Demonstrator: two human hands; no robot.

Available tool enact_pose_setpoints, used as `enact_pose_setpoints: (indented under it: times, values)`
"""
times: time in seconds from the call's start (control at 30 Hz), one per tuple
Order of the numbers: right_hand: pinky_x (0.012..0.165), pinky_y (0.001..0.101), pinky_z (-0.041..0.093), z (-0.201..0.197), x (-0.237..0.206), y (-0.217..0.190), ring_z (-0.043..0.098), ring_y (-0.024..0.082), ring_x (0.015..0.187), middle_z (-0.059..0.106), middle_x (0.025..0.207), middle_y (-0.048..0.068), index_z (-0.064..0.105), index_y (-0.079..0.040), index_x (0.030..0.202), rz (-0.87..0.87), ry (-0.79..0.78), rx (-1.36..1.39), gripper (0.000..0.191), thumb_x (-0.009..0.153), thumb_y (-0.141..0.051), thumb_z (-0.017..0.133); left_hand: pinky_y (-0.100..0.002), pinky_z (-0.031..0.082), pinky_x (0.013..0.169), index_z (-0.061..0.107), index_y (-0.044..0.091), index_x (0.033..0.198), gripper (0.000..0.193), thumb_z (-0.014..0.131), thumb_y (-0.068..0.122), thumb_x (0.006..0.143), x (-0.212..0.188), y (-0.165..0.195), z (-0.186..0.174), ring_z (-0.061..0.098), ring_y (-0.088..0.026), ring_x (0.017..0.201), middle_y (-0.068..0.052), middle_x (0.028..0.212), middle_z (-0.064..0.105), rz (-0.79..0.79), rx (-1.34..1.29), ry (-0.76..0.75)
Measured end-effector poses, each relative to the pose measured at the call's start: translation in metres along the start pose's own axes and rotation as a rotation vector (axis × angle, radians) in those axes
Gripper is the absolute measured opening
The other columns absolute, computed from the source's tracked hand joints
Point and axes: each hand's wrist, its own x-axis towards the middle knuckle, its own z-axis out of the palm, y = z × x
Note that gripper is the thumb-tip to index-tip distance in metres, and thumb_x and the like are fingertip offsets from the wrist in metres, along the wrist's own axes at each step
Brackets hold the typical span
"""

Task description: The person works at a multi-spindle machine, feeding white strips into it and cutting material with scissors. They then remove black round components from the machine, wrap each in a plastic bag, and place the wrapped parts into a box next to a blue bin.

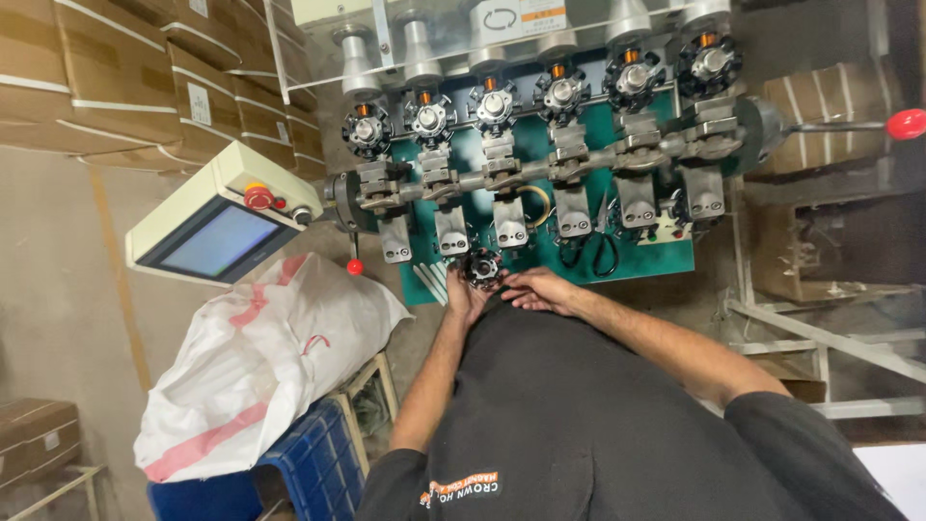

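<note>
My left hand (463, 292) and my right hand (536, 287) meet at the near edge of a green machine bed (540, 256). Between them sits a small round black wound part with a metal core (482, 267). My left fingers grip its left side; my right fingers touch its lower right edge. Behind it runs a row of several grey clamp stations (506, 222) on a horizontal shaft. Further back stand several black round holders with copper-wound cores (493, 104).
A beige control box with a blue screen and a red button (217, 217) hangs at left. Below it lies a white sack (251, 362) on a blue crate (309, 468). Cardboard boxes (116, 77) stack up behind. A lever with a red knob (905, 123) sticks out at right. Black scissors (603, 253) rest on the bed.
</note>
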Motion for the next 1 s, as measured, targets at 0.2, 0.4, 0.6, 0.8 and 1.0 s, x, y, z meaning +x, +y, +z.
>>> enact_pose_setpoints:
  times: [0.2,0.4,0.6,0.8,1.0]
  values:
    - [0.061,0.0227,0.057,0.055,0.021,-0.004,0.073,0.01,0.074,0.079,0.104,0.007,0.068,-0.004,0.114,-0.002,-0.096,0.026,0.023,0.099,-0.022,0.063,-0.043,0.06,0.09,0.061,0.004,0.13,0.066,0.035,0.059,0.104,-0.023,0.022,-0.015,0.07,-0.03,0.108,-0.017,0.121,0.07,0.018,-0.1,0.066]
    - [0.067,0.0252,0.06,0.107,0.05,-0.001,0.073,0.014,0.077,0.077,0.098,0.012,0.069,0.001,0.109,-0.031,-0.095,0.362,0.019,0.096,-0.013,0.067,-0.038,0.056,0.077,0.062,0.002,0.131,0.061,0.039,0.056,0.115,-0.034,0.041,-0.032,0.069,-0.024,0.098,-0.012,0.118,0.072,0.147,-0.215,-0.071]
    - [0.062,0.0245,0.056,0.158,0.082,-0.018,0.071,0.014,0.075,0.074,0.088,0.008,0.07,0.0,0.104,-0.183,-0.157,0.553,0.013,0.096,-0.01,0.068,-0.04,0.058,0.086,0.063,0.003,0.13,0.074,0.033,0.064,0.101,-0.034,0.1,-0.029,0.07,-0.026,0.097,-0.012,0.115,0.072,0.159,-0.113,0.039]
    - [0.055,0.0204,0.048,0.183,0.087,-0.027,0.062,0.006,0.066,0.072,0.088,0.0,0.069,-0.006,0.1,-0.194,-0.141,0.624,0.006,0.094,-0.006,0.069,-0.044,0.057,0.086,0.06,0.001,0.134,0.068,0.035,0.058,0.105,-0.031,0.133,-0.03,0.07,-0.031,0.096,-0.014,0.12,0.071,0.122,-0.085,-0.028]
    - [0.048,0.0184,0.038,0.203,0.087,-0.019,0.046,0.001,0.053,0.075,0.087,-0.002,0.07,-0.008,0.097,-0.162,-0.057,0.715,0.008,0.089,-0.009,0.069,-0.045,0.06,0.084,0.06,0.002,0.135,0.062,0.035,0.05,0.105,-0.028,0.145,-0.05,0.073,-0.033,0.091,-0.017,0.117,0.073,0.074,0.109,-0.111]
